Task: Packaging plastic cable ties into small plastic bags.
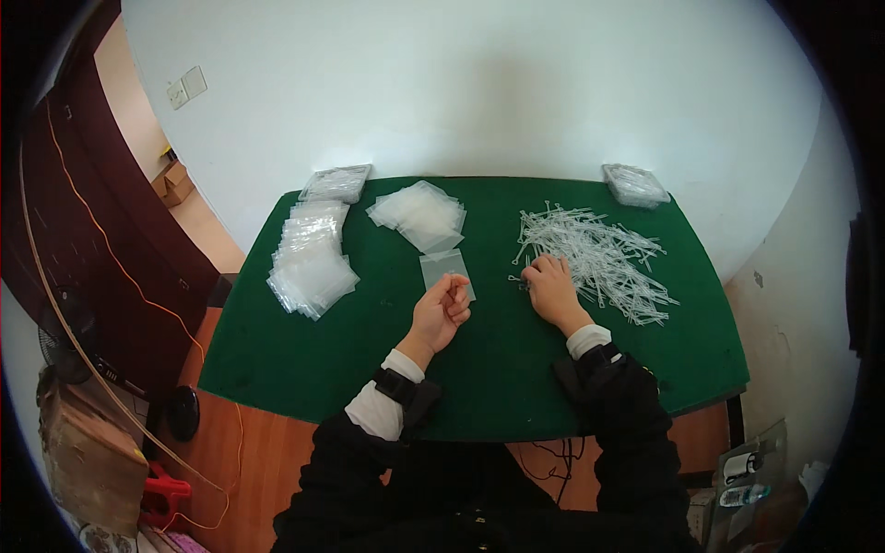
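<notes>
My left hand [442,311] is closed at the near edge of a small clear plastic bag [442,265], its curled fingers covering part of it. The bag appears gripped there. To the right, my right hand [555,293] reaches palm down into the left edge of a loose pile of thin clear plastic sticks with looped ends [599,258]. Its fingers are bent and drawn together; whatever lies under the fingertips is hidden. Behind the left hand, more clear bags [419,214] lie fanned out. Another overlapping row of clear bags [313,263] lies farther left.
A green-covered table [369,378] stands against a white wall. Packed clear bundles sit at its back left corner [336,183] and back right corner [635,185]. A cardboard box [88,452] and a red plastic stool [166,493] are on the floor at left.
</notes>
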`<state>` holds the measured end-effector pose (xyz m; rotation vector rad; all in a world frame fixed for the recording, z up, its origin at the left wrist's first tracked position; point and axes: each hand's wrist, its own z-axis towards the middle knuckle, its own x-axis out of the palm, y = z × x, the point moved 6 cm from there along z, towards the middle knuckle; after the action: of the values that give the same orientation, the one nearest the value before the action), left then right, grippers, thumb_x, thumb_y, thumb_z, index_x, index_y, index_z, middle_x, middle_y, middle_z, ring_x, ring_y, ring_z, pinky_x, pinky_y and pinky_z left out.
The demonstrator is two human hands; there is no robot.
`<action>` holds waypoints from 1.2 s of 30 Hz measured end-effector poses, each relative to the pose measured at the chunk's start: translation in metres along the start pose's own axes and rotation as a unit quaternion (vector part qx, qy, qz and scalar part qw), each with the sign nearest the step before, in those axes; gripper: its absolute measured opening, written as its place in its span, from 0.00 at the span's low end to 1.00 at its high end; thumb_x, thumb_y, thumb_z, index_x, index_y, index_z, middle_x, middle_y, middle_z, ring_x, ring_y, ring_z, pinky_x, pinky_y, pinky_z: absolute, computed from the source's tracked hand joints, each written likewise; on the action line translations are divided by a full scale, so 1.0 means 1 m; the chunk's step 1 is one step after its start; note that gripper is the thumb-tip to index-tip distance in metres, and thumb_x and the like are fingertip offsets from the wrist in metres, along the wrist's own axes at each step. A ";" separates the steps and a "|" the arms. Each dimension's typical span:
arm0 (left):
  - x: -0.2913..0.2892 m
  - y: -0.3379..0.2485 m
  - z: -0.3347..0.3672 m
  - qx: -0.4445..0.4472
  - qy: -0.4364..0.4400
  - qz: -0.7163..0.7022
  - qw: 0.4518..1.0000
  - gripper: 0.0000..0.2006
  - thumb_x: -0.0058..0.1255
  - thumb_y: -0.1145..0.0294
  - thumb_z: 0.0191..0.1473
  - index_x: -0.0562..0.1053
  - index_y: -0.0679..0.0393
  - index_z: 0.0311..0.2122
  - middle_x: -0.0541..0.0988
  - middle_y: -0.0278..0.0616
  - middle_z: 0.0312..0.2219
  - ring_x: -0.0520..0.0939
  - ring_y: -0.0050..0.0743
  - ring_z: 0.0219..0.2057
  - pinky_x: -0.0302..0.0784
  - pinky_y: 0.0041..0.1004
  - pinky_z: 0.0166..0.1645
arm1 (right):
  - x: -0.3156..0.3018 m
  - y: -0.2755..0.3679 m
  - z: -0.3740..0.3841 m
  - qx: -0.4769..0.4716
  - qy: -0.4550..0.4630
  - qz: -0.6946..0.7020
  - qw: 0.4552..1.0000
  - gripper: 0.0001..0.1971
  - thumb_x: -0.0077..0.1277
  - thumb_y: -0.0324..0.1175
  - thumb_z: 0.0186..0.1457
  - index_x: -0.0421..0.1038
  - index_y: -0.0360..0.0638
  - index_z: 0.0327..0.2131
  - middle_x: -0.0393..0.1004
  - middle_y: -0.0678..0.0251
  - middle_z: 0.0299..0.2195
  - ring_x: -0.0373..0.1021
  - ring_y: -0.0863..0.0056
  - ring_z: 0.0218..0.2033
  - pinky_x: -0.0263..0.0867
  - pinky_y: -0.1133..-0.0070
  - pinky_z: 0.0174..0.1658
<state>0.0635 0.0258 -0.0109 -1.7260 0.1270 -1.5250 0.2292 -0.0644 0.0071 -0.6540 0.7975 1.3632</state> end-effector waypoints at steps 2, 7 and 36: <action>-0.001 -0.001 0.000 0.003 -0.005 0.002 1.000 0.13 0.33 0.61 0.59 0.67 0.58 0.34 0.59 0.30 0.18 0.56 0.18 0.18 0.52 0.19 0.22 | 0.000 0.000 0.000 0.002 0.008 0.017 1.000 0.05 0.45 0.24 0.42 0.67 0.44 0.26 0.64 0.65 0.31 0.61 0.64 0.40 0.53 0.65 0.48; -0.003 0.000 0.002 0.014 -0.035 0.021 0.999 0.12 0.34 0.61 0.59 0.67 0.57 0.36 0.60 0.29 0.18 0.57 0.17 0.18 0.53 0.18 0.22 | -0.005 0.002 -0.001 0.000 -0.009 0.050 0.999 0.03 0.47 0.25 0.42 0.65 0.44 0.24 0.63 0.65 0.29 0.61 0.64 0.38 0.54 0.70 0.43; -0.010 -0.001 0.004 0.051 -0.058 0.061 0.995 0.10 0.32 0.64 0.60 0.64 0.58 0.37 0.63 0.33 0.22 0.62 0.21 0.23 0.60 0.21 0.30 | 0.010 0.020 -0.004 0.194 0.119 0.549 0.804 0.06 0.49 0.23 0.48 0.70 0.36 0.32 0.71 0.68 0.25 0.66 0.84 0.23 0.62 0.84 0.28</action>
<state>0.0643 0.0339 -0.0176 -1.6900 0.0924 -1.3177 0.2096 -0.0601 -0.0026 0.0462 1.7672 2.0606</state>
